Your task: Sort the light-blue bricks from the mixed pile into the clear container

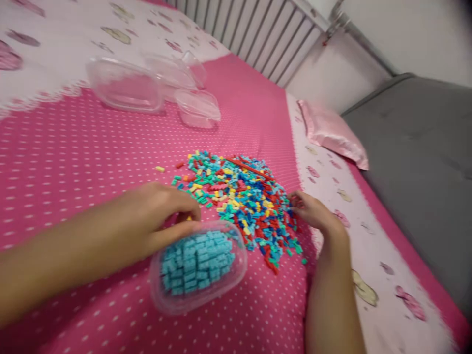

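Observation:
A clear oval plastic container holds light-blue toy bricks packed in rows. My left hand is closed on its far rim, thumb along the near side and fingers curled behind. A small yellow piece shows under those fingers. Beyond the container spreads a loose pile of toy bricks in red, yellow, green and several blues. At the pile's right edge my right hand has its fingers curled in against the bricks; what they pinch is too small to make out. A long red stick lies across the pile.
Several clear plastic containers stand at the back left on the pink dotted bedsheet. A pink pillow lies at the right, beside a grey padded headboard. Metal bed rails run along the back.

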The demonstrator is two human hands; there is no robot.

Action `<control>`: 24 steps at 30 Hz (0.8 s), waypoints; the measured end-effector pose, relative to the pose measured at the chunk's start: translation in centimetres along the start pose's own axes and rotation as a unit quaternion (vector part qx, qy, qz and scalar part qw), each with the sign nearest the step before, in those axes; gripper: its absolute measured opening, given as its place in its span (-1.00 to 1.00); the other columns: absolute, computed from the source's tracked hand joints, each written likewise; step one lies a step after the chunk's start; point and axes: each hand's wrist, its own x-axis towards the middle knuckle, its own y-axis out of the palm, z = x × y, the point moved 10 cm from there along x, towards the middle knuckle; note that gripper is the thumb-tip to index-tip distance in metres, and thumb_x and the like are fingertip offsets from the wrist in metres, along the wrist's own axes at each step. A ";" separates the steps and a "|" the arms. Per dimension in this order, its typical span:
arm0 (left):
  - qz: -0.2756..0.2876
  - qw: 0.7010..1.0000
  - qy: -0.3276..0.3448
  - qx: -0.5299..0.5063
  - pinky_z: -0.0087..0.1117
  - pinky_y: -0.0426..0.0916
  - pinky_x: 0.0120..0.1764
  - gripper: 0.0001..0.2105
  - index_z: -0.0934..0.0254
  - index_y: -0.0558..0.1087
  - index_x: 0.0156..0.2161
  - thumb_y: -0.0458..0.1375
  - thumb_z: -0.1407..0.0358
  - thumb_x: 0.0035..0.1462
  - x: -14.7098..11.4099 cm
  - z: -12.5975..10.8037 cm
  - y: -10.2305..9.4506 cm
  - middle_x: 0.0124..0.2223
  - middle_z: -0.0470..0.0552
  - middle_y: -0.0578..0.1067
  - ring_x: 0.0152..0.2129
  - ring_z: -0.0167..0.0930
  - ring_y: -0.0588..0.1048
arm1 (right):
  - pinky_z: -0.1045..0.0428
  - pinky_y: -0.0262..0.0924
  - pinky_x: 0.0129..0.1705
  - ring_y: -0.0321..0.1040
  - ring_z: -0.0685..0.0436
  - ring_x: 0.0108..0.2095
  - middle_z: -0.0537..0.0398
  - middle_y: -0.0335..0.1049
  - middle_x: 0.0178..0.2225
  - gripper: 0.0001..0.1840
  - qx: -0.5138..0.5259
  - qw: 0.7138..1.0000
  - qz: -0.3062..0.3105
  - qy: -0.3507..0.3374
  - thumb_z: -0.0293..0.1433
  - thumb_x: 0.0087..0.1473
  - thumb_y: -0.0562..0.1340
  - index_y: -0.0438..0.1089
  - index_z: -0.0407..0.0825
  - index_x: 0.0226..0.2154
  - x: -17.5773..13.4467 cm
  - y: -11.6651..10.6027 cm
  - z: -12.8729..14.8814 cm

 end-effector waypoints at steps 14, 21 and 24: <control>-0.074 0.997 0.016 0.000 -0.43 0.18 -0.34 -0.85 0.19 0.52 -0.27 0.15 0.23 0.32 0.0 -1.9 -2.4 -0.35 -0.16 0.52 -0.41 -0.46 0.42 | 0.04 0.33 -0.30 0.46 -0.08 -0.34 0.08 0.56 -0.35 -0.79 0.240 0.950 -0.012 -0.201 -0.18 0.11 0.35 0.53 0.02 -0.29 -6.5 -4.0 13.6; -0.144 0.985 0.091 0.015 -0.38 0.18 -0.23 -0.82 0.27 0.46 -0.28 0.35 0.24 0.15 0.0 -4.4 -2.5 -0.30 -0.11 0.50 -0.30 -0.39 0.40 | 0.13 0.31 -0.25 0.43 0.05 -0.32 0.23 0.50 -0.36 -0.90 0.363 0.873 0.128 -0.300 -0.50 0.12 0.35 0.46 0.00 -0.35 -9.6 0.9 23.3; -0.163 0.980 0.110 0.028 -0.35 0.18 -0.18 -0.88 0.25 0.47 -0.29 0.30 0.27 0.22 -0.1 -4.8 -2.8 -0.29 -0.12 0.53 -0.26 -0.38 0.40 | 0.15 0.31 -0.23 0.41 0.08 -0.31 0.27 0.47 -0.34 -0.84 0.419 0.842 0.136 -0.312 -0.55 0.10 0.36 0.43 0.02 -0.34 -9.4 1.1 23.4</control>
